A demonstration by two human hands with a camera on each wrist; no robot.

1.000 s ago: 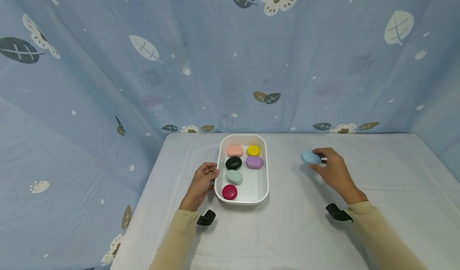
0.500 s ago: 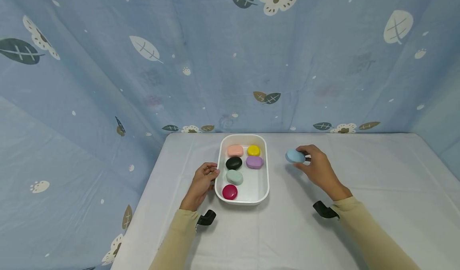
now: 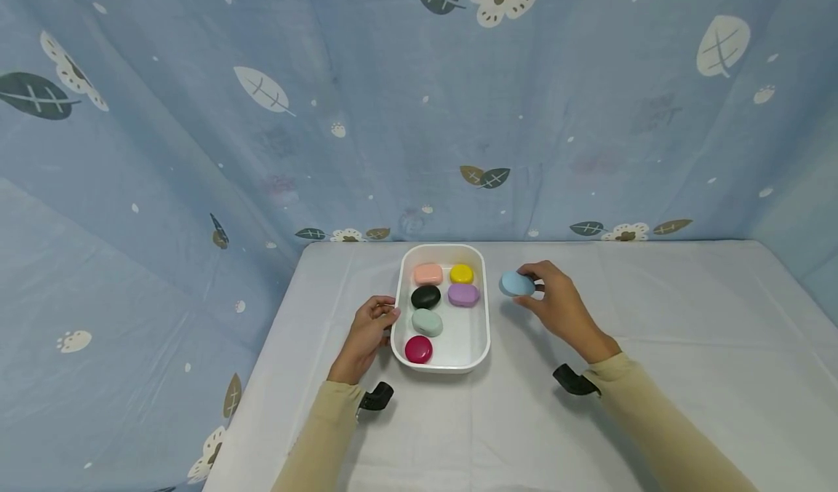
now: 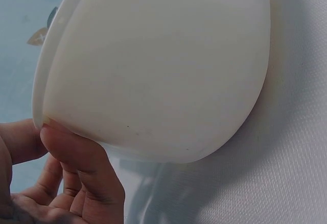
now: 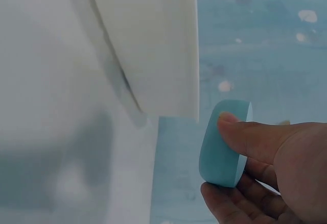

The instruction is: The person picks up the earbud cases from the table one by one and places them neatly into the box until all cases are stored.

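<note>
My right hand (image 3: 559,303) holds a light-blue oval bar of soap (image 3: 516,284) between thumb and fingers, raised just right of the white plastic tray (image 3: 485,335). In the right wrist view the soap (image 5: 220,147) is seen edge-on, close to the tray's side wall (image 5: 148,40). My left hand (image 3: 365,335) pinches the tray's left rim, the fingertips right at the lip in the left wrist view. Inside the tray lie a pink soap (image 3: 428,274), a yellow one (image 3: 461,274), a black one (image 3: 425,297), a purple one (image 3: 463,295), a pale green one (image 3: 428,322) and a crimson one (image 3: 418,349).
The tray stands on a table with a white cloth (image 3: 720,317), near its back edge. A blue patterned curtain (image 3: 393,150) hangs behind and to the left. Black camera mounts (image 3: 575,381) stick out at both wrists.
My right hand has carried the light-blue soap leftward, from well right of the tray to close beside its right rim. The left hand and the tray have stayed in place.
</note>
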